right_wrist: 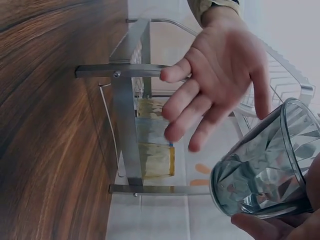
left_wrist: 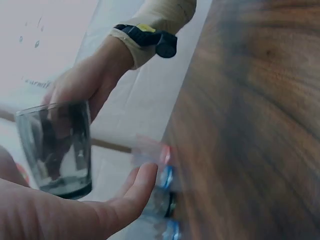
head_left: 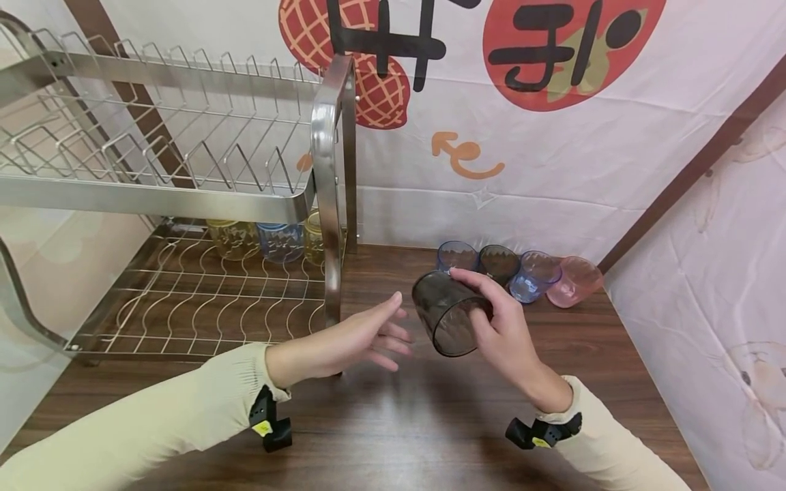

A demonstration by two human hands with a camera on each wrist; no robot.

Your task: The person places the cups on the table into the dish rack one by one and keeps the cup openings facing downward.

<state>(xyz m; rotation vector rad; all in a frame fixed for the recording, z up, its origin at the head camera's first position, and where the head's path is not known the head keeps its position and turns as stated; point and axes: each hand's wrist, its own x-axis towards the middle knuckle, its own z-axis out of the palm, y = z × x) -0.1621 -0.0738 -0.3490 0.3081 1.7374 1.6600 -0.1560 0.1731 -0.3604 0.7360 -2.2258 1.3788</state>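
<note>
My right hand (head_left: 510,334) grips a dark grey clear drinking glass (head_left: 439,307) above the table. The glass is tilted, its mouth facing down and toward the right in the head view. My left hand (head_left: 350,344) hovers just left of the glass with its fingers spread, apart from it and holding nothing. In the right wrist view, the left palm (right_wrist: 225,70) faces the camera beside the faceted glass (right_wrist: 260,170). The left wrist view has the right hand (left_wrist: 85,82) behind the glass (left_wrist: 57,150).
A two-tier metal dish rack (head_left: 331,170) stands at the left, with yellow and blue glasses (head_left: 279,242) on its lower shelf. Along the back of the wooden table (head_left: 393,423) are a blue glass (head_left: 456,254), a dark glass (head_left: 499,262), another blue glass (head_left: 531,279) and a pink glass (head_left: 574,283).
</note>
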